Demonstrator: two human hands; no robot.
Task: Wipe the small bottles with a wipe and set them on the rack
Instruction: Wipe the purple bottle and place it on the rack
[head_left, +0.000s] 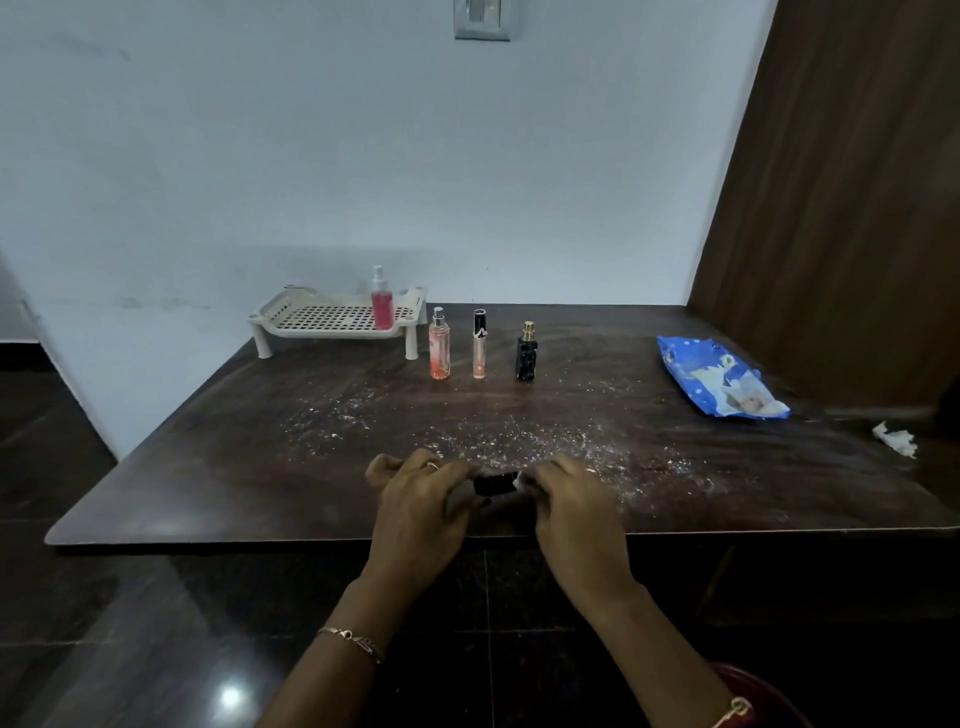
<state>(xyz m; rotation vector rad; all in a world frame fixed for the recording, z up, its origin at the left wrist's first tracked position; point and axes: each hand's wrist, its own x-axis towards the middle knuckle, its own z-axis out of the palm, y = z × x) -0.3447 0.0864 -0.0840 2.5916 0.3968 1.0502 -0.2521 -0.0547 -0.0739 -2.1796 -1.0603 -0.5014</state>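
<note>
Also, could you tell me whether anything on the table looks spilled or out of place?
Yes. White specks are scattered across the dark table in front of the three standing bottles, like spilled powder or wipe shreds. A crumpled white scrap lies loose near the right edge. Those bottles stand upright.

A hole-gridded cream rack (291, 317), pink-red spray bottle (383, 309), peach bottle (439, 353), black-capped clear tube (479, 348), gold-capped black bottle (526, 358), blue white-printed pack (711, 379), black held bottle (493, 484) and white wipe (520, 483) show against the dark brown, white-flecked table (208, 467).
</note>
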